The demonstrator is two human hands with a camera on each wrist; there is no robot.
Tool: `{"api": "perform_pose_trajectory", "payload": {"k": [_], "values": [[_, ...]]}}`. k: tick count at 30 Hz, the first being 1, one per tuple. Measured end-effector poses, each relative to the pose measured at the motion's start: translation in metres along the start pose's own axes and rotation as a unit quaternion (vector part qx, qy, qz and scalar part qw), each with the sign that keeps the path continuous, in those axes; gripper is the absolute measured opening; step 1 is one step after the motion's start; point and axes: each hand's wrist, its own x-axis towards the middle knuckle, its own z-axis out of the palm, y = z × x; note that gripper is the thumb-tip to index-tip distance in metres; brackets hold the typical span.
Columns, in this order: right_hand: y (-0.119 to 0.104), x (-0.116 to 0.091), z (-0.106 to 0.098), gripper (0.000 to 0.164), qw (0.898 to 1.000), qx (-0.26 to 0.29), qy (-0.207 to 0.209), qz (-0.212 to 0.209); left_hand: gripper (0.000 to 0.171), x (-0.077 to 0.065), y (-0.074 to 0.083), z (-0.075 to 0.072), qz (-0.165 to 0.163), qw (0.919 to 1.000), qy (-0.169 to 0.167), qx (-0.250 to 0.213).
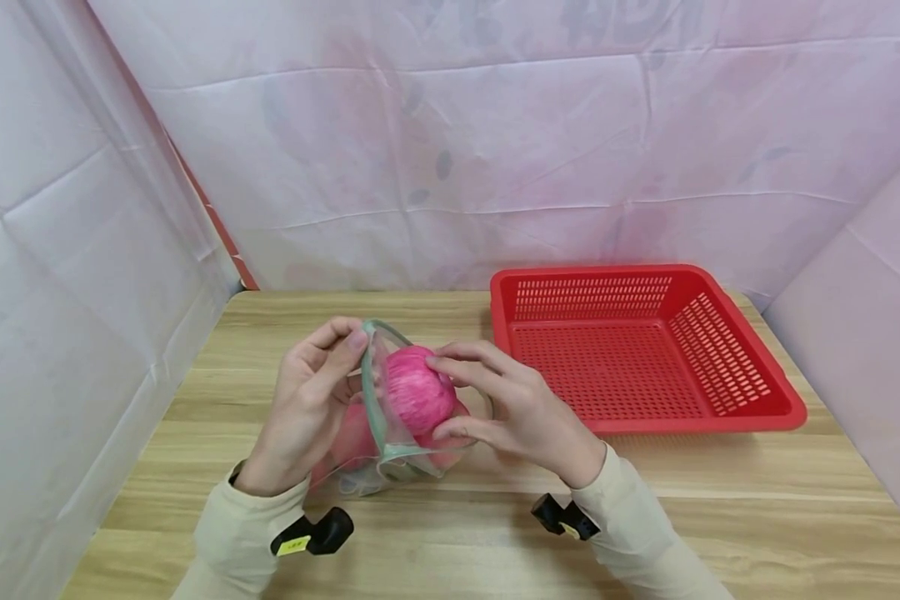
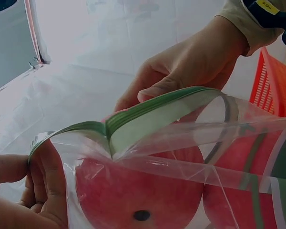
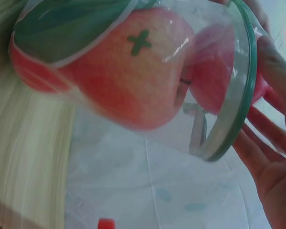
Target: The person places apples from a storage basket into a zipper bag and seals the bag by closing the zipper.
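Note:
A clear plastic bag with a green-edged mouth stands in front of me, its opening tilted toward the right. My left hand pinches the left side of that edge between thumb and fingers. With thumb and fingertips, my right hand grips a bright pink apple in the bag's mouth. Several red-pink apples lie deeper inside; one shows a small green cross, the marked apple in the right wrist view. Dark green printing on the bag covers part of the fruit.
A red plastic basket with slotted walls sits on the wooden table at the back right, just beyond my right hand. Pale printed cloth hangs behind the table and along both sides.

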Motion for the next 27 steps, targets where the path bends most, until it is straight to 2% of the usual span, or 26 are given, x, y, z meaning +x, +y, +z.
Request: {"api": "perform_pose_trajectory", "payload": {"k": [4, 8, 13, 18, 22, 27], "values": [[-0.002, 0.000, -0.003, 0.040, 1.000, 0.009, -0.014, -0.012, 0.019, 0.000, 0.002, -0.001, 0.005, 1.0000, 0.002, 0.001], [-0.004, 0.003, -0.007, 0.033, 0.999, -0.024, -0.035, -0.025, 0.018, 0.000, 0.004, -0.002, 0.004, 0.9999, 0.016, 0.000], [-0.006, 0.014, -0.018, 0.036, 0.992, -0.060, -0.103, -0.039, 0.018, 0.001, 0.008, -0.003, 0.002, 0.9997, 0.021, -0.010], [0.000, 0.030, -0.032, 0.044, 0.983, -0.054, -0.164, -0.063, 0.020, 0.002, 0.014, -0.008, 0.011, 0.9994, 0.006, -0.032], [0.005, 0.036, -0.034, 0.047, 0.982, -0.049, -0.170, -0.066, 0.020, 0.003, 0.017, -0.011, 0.014, 0.9991, 0.003, -0.039], [0.010, 0.036, -0.034, 0.046, 0.986, -0.046, -0.147, -0.063, 0.019, 0.003, 0.020, -0.012, 0.000, 0.9994, 0.013, -0.033]]}}
